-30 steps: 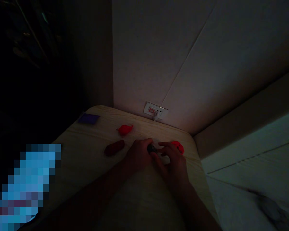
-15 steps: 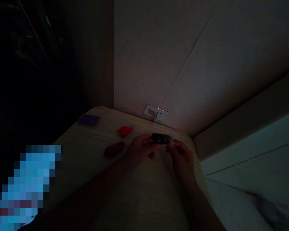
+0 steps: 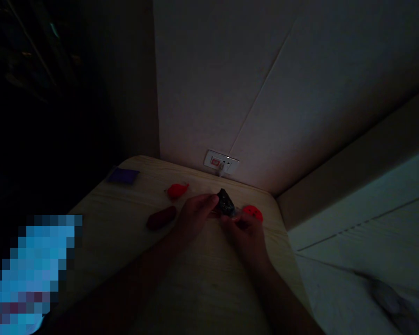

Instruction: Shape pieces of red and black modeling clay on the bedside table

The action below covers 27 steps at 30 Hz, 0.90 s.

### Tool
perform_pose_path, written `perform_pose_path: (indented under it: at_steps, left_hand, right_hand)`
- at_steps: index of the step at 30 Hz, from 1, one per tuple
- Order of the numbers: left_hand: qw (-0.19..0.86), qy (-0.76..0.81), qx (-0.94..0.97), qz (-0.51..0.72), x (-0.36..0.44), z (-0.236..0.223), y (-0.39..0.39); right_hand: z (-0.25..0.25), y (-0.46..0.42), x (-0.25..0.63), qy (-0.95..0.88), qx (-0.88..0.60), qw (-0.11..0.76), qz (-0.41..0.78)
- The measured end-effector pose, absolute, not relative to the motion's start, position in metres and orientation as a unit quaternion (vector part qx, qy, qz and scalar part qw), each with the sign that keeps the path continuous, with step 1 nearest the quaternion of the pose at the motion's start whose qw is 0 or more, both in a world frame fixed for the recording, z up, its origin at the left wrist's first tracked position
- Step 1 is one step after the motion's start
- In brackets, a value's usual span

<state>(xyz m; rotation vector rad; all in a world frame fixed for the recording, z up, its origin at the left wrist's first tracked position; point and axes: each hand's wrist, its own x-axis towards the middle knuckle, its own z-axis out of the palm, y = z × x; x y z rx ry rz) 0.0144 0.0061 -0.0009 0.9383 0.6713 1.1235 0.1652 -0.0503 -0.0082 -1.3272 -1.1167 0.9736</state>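
Between my hands is a small black lump in a shiny clear plastic wrapper (image 3: 225, 203), held tilted above the table. My left hand (image 3: 196, 213) grips its left side between thumb and fingers. My right hand (image 3: 246, 231) pinches the wrapper's lower right end. Just beyond my right hand lies a round red piece with dark marks (image 3: 253, 213), partly covered by the fingers. Left of my left hand rests a dark red, sausage-shaped piece (image 3: 161, 218). Behind that is a bright red lump in clear wrap (image 3: 178, 190). Something reddish beneath my hands is mostly hidden.
The pale wooden table (image 3: 202, 284) has rounded corners and meets the wall. A flat purple packet (image 3: 123, 176) lies at its far left. A wall socket (image 3: 221, 162) with a plug sits just above the back edge. A blurred-out bright blue shape (image 3: 38, 260) is at lower left. Light is dim.
The black wrapped lump has turned from end-on to lengthwise, then tilted down to the right. My right hand moved right, then back left, uncovering the round red piece again.
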Motion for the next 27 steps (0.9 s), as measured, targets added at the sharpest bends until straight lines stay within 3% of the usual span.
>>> perform_pose_path:
  at_steps: [14,27]
  left_hand:
    - [0.578,0.380,0.482,0.538,0.014,-0.004,0.005]
    - [0.669,0.367,0.271,0.586,0.019,-0.007,0.010]
  right_hand:
    - [-0.002,-0.053,0.169,-0.537,-0.609,0.426,0.398]
    - [0.007,-0.050,0.172,-0.515,-0.527,0.544,0.402]
